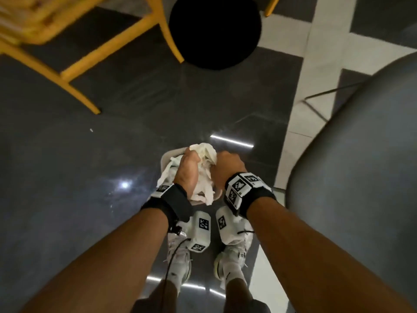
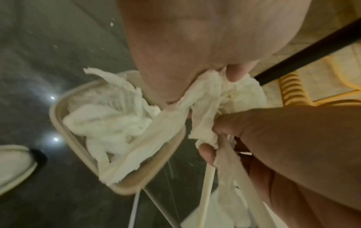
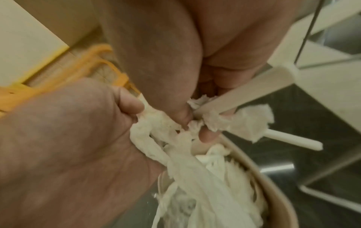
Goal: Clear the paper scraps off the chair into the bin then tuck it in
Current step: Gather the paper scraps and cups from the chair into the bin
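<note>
Both my hands hold one wad of white paper scraps just above a small beige bin on the floor in front of my feet. My left hand grips the wad's left side and my right hand grips its right side. In the left wrist view the bin holds more white paper scraps, and strips hang from the wad into it. In the right wrist view my right hand pinches paper together with pale flat sticks. The yellow chair stands at the upper left.
A grey rounded seat or tabletop bulges in at the right, close to my right arm. A black round base sits on the dark glossy floor beyond the bin. My white shoes stand right behind the bin.
</note>
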